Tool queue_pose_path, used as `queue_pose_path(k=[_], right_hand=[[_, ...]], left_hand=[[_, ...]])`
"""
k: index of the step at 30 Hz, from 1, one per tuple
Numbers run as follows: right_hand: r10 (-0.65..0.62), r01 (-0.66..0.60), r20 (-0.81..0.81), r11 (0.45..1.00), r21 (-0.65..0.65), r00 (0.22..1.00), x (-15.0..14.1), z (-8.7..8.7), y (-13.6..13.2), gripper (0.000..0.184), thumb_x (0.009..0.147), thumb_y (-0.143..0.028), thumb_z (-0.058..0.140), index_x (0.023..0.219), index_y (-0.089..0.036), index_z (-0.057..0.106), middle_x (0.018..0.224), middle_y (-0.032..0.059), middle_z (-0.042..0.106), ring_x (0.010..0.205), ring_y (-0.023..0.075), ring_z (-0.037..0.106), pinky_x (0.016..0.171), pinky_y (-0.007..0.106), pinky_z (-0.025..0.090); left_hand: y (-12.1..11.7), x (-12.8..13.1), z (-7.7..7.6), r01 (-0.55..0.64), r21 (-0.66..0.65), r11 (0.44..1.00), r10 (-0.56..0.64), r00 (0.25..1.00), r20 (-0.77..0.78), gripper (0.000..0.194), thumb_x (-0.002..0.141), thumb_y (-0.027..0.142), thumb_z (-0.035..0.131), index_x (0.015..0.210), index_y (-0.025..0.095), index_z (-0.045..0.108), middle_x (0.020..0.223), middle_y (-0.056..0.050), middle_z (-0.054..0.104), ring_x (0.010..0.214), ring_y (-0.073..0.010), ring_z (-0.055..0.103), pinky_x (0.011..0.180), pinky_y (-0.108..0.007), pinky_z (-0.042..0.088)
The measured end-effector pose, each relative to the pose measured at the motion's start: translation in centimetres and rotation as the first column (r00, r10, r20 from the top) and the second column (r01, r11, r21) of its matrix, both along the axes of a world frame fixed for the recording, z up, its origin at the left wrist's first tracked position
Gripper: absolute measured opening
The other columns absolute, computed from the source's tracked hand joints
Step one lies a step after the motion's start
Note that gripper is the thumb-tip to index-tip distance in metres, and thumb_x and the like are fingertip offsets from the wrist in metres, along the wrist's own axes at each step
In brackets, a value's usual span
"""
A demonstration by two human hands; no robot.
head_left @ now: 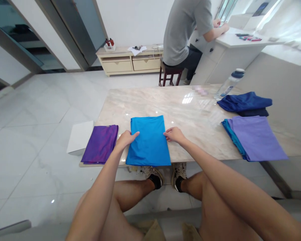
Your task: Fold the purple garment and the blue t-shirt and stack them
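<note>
A bright blue folded cloth [149,144] lies flat on the marble table [195,134], its near edge at the table's front edge. My left hand [126,138] grips its left side, thumb on top and fingers underneath. On the right side, my right hand [175,134] pinches the cloth's edge between thumb and fingers. To the left of the blue cloth lies a folded purple cloth [100,144]. A lilac folded cloth [259,139] rests at the right, partly over a teal cloth [233,139].
Behind the lilac cloth sits a crumpled navy cloth [245,102], beside a clear water bottle [228,85]. A white box [80,137] stands left of the table. Another person [188,30] sits on a stool [172,70] at a white desk [240,40]. A low cabinet [119,65] lines the wall.
</note>
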State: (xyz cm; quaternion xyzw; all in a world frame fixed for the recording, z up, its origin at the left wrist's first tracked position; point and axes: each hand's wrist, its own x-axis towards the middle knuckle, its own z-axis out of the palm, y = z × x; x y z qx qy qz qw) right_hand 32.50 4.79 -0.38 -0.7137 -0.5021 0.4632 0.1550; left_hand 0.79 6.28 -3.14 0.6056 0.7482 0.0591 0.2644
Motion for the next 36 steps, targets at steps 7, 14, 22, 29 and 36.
queue_pose_path(k=[7, 14, 22, 29, 36], right_hand=[[0.077, -0.081, -0.045, 0.993, -0.090, 0.996, -1.1, -0.1, -0.3, 0.051, 0.107, -0.053, 0.068, 0.072, -0.015, 0.067, 0.070, 0.0115, 0.074, 0.060, 0.0163, 0.069, 0.050, 0.022, 0.053], [0.110, -0.121, 0.146, 0.990, 0.067, 0.983, -1.1, -0.5, 0.1, 0.041, 0.100, -0.038, 0.072, 0.065, -0.019, 0.061, 0.059, 0.0014, 0.062, 0.062, 0.0168, 0.062, 0.062, 0.026, 0.043], [-0.036, 0.045, -0.034, 0.950, 0.308, 0.999, 1.8, 1.9, 0.8, 0.043, 0.088, -0.054, 0.075, 0.066, -0.019, 0.063, 0.061, -0.0038, 0.051, 0.066, 0.0132, 0.044, 0.062, 0.028, 0.031], [-0.023, 0.104, -0.154, 0.837, 0.537, 0.988, 4.4, 6.6, 0.1, 0.059, 0.081, -0.075, 0.078, 0.073, -0.017, 0.071, 0.067, 0.0001, 0.060, 0.074, 0.0168, 0.052, 0.067, 0.029, 0.041], [-0.063, 0.148, -0.137, 0.576, 0.804, 0.989, 4.4, 10.5, -0.8, 0.048, 0.090, -0.065, 0.078, 0.082, -0.018, 0.078, 0.093, 0.0053, 0.075, 0.091, 0.0200, 0.068, 0.082, 0.031, 0.053]], left_hand=[[0.2, -0.9, -0.5, 0.052, -0.140, 0.989, -0.020, 0.975, 0.223, 0.068, 0.075, 0.088, 0.074, 0.052, 0.026, 0.059, 0.053, -0.008, 0.064, 0.067, -0.0314, 0.073, 0.057, -0.034, 0.046], [-0.6, -0.1, 0.4, -0.120, -0.111, 0.987, 0.163, 0.792, 0.588, 0.048, 0.058, 0.065, 0.095, 0.067, 0.021, 0.077, 0.075, -0.009, 0.082, 0.083, -0.0322, 0.078, 0.069, -0.035, 0.057], [-1.3, 1.7, 3.3, -0.211, 0.041, 0.977, 0.123, 0.705, 0.698, 0.070, 0.053, 0.078, 0.092, 0.086, 0.016, 0.085, 0.102, -0.012, 0.087, 0.106, -0.0351, 0.076, 0.090, -0.039, 0.057], [-1.8, 3.6, 8.2, -0.369, 0.201, 0.908, 0.067, 0.600, 0.797, 0.079, 0.057, 0.085, 0.091, 0.095, 0.016, 0.086, 0.097, -0.007, 0.084, 0.100, -0.0274, 0.072, 0.088, -0.034, 0.056], [-3.1, 5.0, 11.3, -0.429, 0.392, 0.814, -0.132, 0.520, 0.844, 0.062, 0.066, 0.066, 0.095, 0.101, 0.016, 0.083, 0.099, -0.006, 0.081, 0.100, -0.0235, 0.073, 0.098, -0.036, 0.059]])
